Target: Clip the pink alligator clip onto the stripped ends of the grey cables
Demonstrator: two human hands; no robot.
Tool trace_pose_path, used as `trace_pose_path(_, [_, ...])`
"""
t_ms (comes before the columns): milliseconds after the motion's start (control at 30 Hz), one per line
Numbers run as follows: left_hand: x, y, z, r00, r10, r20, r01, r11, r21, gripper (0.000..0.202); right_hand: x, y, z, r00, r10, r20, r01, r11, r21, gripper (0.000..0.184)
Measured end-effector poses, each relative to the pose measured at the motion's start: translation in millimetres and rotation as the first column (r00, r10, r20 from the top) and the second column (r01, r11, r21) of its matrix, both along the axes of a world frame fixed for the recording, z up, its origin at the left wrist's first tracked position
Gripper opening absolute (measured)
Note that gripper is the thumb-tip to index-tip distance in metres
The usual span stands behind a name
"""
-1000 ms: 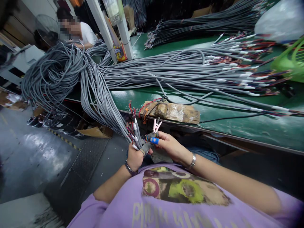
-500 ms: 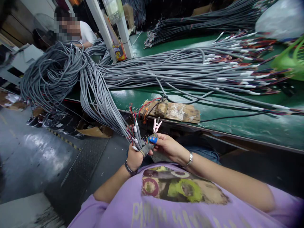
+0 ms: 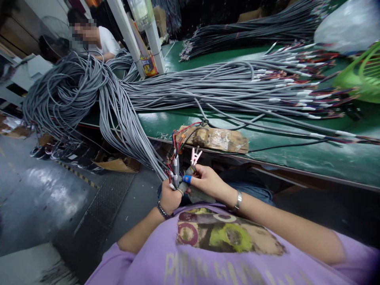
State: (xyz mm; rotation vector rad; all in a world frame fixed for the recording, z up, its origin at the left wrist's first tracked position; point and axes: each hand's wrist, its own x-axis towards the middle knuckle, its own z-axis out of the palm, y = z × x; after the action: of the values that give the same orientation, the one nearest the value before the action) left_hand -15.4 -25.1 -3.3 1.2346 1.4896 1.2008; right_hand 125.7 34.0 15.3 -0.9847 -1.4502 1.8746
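Note:
In front of my body, my left hand [image 3: 171, 198] is closed around the ends of several grey cables [image 3: 175, 178]. White sleeves mark these ends, and thin coloured wires [image 3: 175, 144] fan out above them. A grey cover with a yellowish band wraps my left thumb. My right hand [image 3: 209, 182] is closed too, its blue-taped thumb pressed beside the cable ends. Fine coloured wires show at its fingertips, partly hidden by the fingers. Just above it stands a pink clothespin [image 3: 195, 156] at the bench edge.
A wooden block [image 3: 221, 139] lies along the edge of the green bench [image 3: 166, 123]. Long grey cables [image 3: 190, 87] spread behind it, with a big coil [image 3: 68, 91] at left. A green basket [image 3: 362, 75] and plastic bag [image 3: 350, 25] are at right. Another person [image 3: 105, 41] sits beyond.
The cable ends in my left hand have swung upright and slightly right, bringing the coloured wires nearer the wooden block. My right thumb has shifted slightly left and down against the cables.

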Motion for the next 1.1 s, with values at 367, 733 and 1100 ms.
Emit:
trace_pose_path(367, [1.3, -1.2, 3.5, 1.000, 0.021, 0.005, -0.021, 1.000, 0.022, 0.028, 1.1, -6.4, -6.2, 0.989, -0.031, -0.146, 0.028, 0.999, -0.025, 0.032])
trace_pose_path(733, [-1.3, -2.1, -2.9, 0.995, 0.015, 0.104, -0.016, 1.000, 0.011, 0.030, -4.4, -3.8, -23.6, 0.918, -0.333, -0.213, 0.249, 0.905, -0.345, 0.031])
trace_pose_path(1100, [11.1, 10.5, 18.4, 0.947, 0.061, 0.315, -0.049, 0.998, -0.047, 0.027, 16.5, 28.1, -32.6, 0.900, -0.313, -0.303, 0.140, 0.867, -0.478, 0.041])
